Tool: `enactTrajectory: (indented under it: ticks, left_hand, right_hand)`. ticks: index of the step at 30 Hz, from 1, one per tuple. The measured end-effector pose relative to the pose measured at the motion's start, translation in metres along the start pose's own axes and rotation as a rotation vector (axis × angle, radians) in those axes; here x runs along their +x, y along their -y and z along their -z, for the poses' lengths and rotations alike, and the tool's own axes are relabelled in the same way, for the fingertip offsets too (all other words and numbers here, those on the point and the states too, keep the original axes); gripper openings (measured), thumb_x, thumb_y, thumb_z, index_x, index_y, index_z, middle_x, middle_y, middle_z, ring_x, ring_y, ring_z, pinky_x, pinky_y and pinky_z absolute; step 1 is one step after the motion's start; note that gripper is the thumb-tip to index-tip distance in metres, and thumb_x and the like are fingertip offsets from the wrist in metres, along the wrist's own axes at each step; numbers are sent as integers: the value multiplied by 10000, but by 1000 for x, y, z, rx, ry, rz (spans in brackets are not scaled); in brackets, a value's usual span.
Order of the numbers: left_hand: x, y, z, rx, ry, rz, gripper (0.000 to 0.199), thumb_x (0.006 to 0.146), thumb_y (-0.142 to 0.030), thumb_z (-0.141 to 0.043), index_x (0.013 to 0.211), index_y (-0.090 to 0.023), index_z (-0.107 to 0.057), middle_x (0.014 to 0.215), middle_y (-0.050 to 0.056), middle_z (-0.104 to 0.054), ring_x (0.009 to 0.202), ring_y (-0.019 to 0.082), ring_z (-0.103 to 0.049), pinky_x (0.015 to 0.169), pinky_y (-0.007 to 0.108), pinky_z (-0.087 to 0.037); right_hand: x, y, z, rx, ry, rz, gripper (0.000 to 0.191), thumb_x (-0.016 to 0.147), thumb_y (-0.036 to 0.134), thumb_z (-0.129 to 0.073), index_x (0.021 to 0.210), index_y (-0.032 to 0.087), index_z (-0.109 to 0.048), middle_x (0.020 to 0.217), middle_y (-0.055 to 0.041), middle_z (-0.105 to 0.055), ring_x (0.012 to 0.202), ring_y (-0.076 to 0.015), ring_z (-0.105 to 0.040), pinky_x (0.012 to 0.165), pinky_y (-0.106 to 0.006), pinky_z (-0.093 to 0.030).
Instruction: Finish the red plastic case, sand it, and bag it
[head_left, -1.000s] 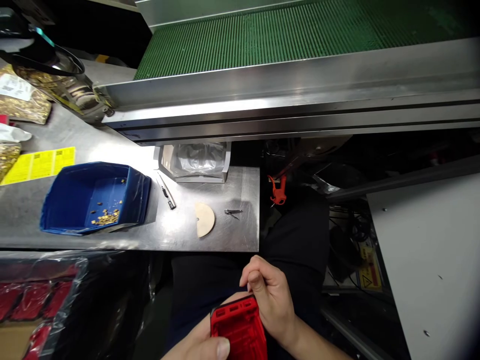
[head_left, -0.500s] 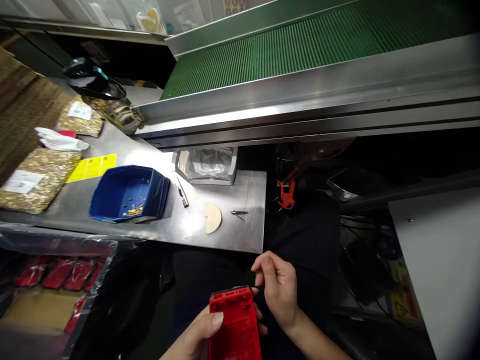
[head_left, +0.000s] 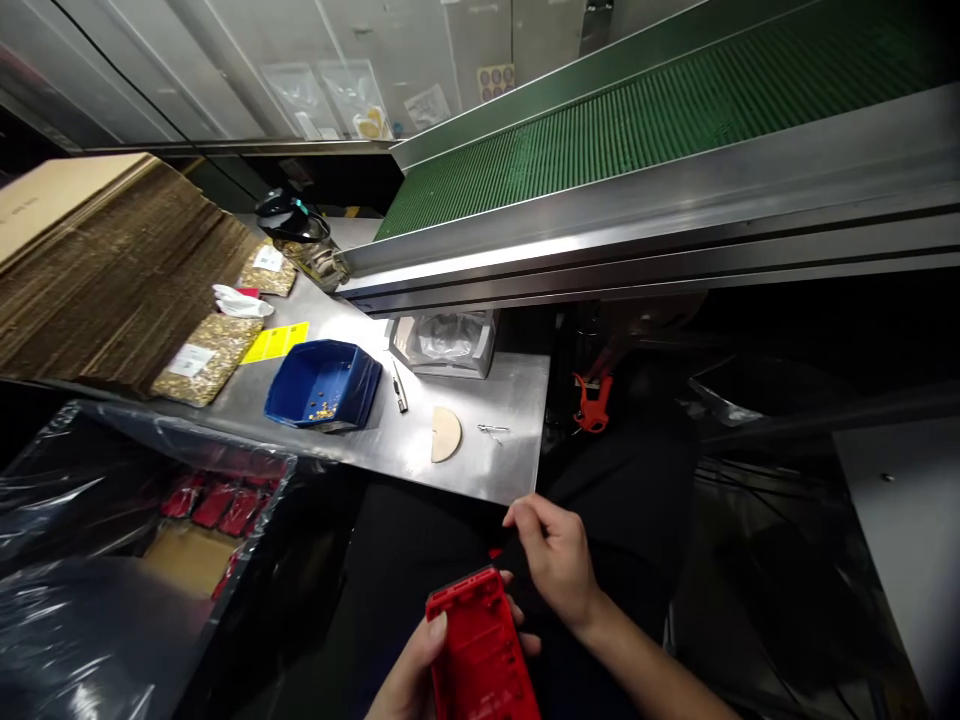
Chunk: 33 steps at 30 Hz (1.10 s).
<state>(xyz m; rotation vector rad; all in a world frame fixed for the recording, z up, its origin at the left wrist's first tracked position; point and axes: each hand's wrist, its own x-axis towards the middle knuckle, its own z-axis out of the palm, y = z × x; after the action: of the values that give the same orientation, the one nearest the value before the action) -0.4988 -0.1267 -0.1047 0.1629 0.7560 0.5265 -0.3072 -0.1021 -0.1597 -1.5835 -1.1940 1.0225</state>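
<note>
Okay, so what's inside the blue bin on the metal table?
The blue bin holds a few small brass-coloured pieces near its front. Its front wall may hide more.

It was a factory assembly or packing station: a ribbed green conveyor belt (head_left: 570, 150) ran above a stainless-steel workbench (head_left: 502, 460), which held a blue parts bin (head_left: 289, 395) and bags of small brass-coloured parts (head_left: 214, 350), with flattened cardboard (head_left: 112, 280) stacked alongside.
</note>
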Motion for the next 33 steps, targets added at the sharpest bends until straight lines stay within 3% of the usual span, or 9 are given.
enactTrajectory:
  ticks: [4,6,9,12,16,18,20,26,33]
  left_hand:
    - [-4,-5,10,22,38,-58,684,988,-620,-534,1576,-300,-394,1348,164,-672,1231,416,-658,999,502,-510]
    - [-5,-10,18,52,74,-49,732,972,-682,-504,1585,-305,-371,1384,172,-646,1228,419,-657,1025,517,-485]
    - [-5,-19,33,125,157,-69,774,931,-716,-547,1563,-288,-414,1420,180,-618,1294,442,-605,1099,557,-417]
    - [-3,-28,45,191,217,-117,855,869,-654,-700,1568,-260,-407,1447,199,-600,1400,454,-501,1166,578,-346]
    - [1,-37,57,157,241,-50,912,794,-550,-837,1556,-277,-418,1496,213,-558,1366,467,-531,1126,602,-399]
    - [6,-39,63,121,242,-15,909,769,-542,-864,1534,-284,-445,1542,212,-509,1335,475,-557,1102,615,-425]
    - [13,-38,67,108,248,10,911,753,-529,-883,1521,-288,-455,1570,210,-473,1327,477,-562,1095,630,-433]
    - [28,-40,66,156,247,33,918,763,-520,-884,1522,-258,-440,1516,189,-520,1396,428,-492,1164,569,-372]
    - [28,-44,56,187,252,94,1051,804,-498,-861,1619,-299,-228,1483,159,-552,1319,383,-572,1141,533,-403]
  right_hand:
    - [47,-13,-2,-171,-27,4,184,1030,313,-499,1051,230,-662,944,-31,-686,817,-195,-654,765,-311,-499]
    - [76,-17,-9,-260,-44,7,202,958,245,-582,1149,236,-647,1105,-72,-656,982,-250,-643,876,-365,-498]
    - [109,-24,-23,-365,-67,-11,269,841,205,-701,1105,218,-655,1172,-118,-613,1147,-337,-575,1007,-469,-461]
    - [119,-32,-31,-403,-68,-32,161,824,200,-704,975,214,-650,1125,-115,-616,1160,-351,-555,1045,-515,-436]
    - [101,-32,-27,-328,-45,-80,132,935,325,-618,1018,222,-610,1043,-77,-651,980,-266,-638,908,-415,-534]
    - [83,-22,-21,-258,-16,-112,220,984,425,-568,1084,230,-588,980,-46,-675,842,-208,-666,775,-329,-569]
    - [60,-3,-14,-181,13,-131,278,997,478,-559,1124,233,-592,994,-38,-695,844,-185,-684,748,-282,-574]
    - [-2,67,-9,-102,234,-166,173,963,250,-656,1126,295,-690,1028,20,-695,857,-133,-649,789,-243,-534]
    - [-26,69,-21,-337,227,94,254,1033,199,-558,1266,268,-637,1128,-30,-705,968,-188,-675,870,-332,-565]
